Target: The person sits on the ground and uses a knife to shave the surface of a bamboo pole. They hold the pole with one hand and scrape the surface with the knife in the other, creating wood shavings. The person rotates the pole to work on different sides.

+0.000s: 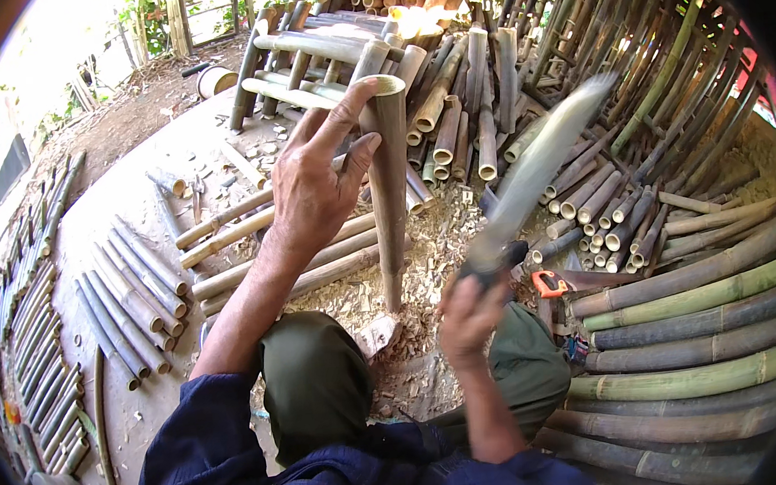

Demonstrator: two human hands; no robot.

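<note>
A thick bamboo pole (389, 178) stands nearly upright in front of me, its foot on a small wood block (379, 335) amid chips. My left hand (318, 161) steadies it near the top, with index fingertip by the cut rim and thumb against its side. In my right hand (468, 314) is the dark handle of a machete (541, 162), its broad blade slanting up to the right, apart from the pole. Motion blurs both that hand and the blade.
A bamboo bench frame (301, 62) stands behind the pole. Cut bamboo lengths (128, 304) lie in rows at left. Stacked tubes (605, 216) and long bamboo culms (696, 337) fill the right. An orange-handled saw (550, 283) lies near my right knee.
</note>
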